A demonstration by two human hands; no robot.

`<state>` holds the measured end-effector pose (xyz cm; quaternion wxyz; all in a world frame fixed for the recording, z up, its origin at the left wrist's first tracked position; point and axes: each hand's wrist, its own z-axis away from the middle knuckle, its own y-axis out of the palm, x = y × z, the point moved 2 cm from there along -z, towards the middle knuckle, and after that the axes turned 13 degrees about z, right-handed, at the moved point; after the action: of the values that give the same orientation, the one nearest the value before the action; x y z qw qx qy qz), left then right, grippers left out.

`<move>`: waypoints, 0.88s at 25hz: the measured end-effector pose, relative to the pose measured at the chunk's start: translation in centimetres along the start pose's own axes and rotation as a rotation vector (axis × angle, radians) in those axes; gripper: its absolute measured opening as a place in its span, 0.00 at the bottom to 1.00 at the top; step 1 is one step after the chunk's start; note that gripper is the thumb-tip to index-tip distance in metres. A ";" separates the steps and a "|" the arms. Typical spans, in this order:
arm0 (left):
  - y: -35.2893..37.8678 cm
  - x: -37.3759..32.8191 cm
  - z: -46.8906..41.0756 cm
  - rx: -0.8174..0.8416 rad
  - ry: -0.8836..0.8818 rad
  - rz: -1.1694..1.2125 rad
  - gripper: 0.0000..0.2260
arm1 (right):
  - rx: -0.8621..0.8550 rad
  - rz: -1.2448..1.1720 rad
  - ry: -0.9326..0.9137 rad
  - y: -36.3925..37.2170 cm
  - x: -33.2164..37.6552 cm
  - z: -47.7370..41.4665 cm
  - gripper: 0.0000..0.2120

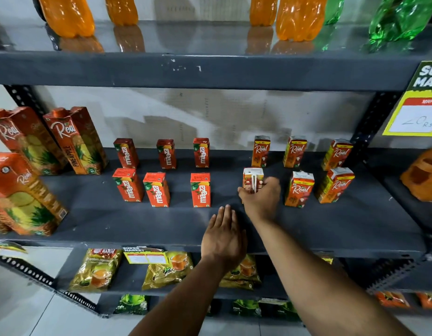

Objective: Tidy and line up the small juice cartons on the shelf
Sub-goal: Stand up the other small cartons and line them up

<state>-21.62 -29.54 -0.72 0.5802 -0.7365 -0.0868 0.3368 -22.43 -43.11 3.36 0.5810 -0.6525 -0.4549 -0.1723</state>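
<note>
Mid-task: right hand (pixel 261 198) grip holding a turned Real carton (pixel 252 179) at centre frame; left hand (pixel 223 237) flat, empty; Maaza front row (pixel 200 189) unevenly spaced.

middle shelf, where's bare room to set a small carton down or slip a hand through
Free: the front strip of the middle shelf, ahead of the Maaza cartons, up to the left hand. Also the gap between the Maaza cartons and the carton the right hand grips. Crowded: the Real cartons at right.
</note>
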 end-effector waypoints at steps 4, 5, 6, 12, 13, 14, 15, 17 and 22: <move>0.2 0.1 0.0 0.002 -0.006 -0.005 0.32 | 0.030 0.029 0.016 0.0 -0.1 0.8 0.37; 0.3 0.2 0.0 0.001 -0.005 -0.009 0.32 | 0.038 0.012 0.009 -0.5 0.2 0.9 0.41; 0.3 0.2 0.0 -0.002 -0.004 -0.010 0.32 | 0.023 -0.021 -0.025 -1.3 0.7 0.7 0.45; 0.2 0.0 -0.1 -0.011 -0.012 -0.007 0.32 | 0.363 0.449 -0.228 -4.5 5.5 -3.9 0.43; 0.1 0.0 0.0 -0.008 -0.017 -0.007 0.32 | 0.477 0.581 -0.254 -4.6 6.1 -4.2 0.39; 0.0 -0.1 0.0 -0.007 -0.019 -0.008 0.32 | 0.553 0.682 -0.290 -4.7 6.5 -4.5 0.33; -0.1 -0.2 0.0 -0.008 -0.019 -0.009 0.31 | 0.599 0.749 -0.340 -4.8 7.1 -4.8 0.27; -0.2 -0.3 0.1 -0.016 -0.018 -0.012 0.31 | 0.688 0.873 -0.460 -5.2 8.5 -5.3 0.16; -0.3 -0.3 0.2 -0.013 -0.021 -0.028 0.29 | 0.915 1.198 -0.982 -6.7 9.8 -6.0 0.23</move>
<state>-21.84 -29.44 -0.38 0.5790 -0.7354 -0.1053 0.3360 -20.79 -45.38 16.38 0.5166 -0.4852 -0.2597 0.6559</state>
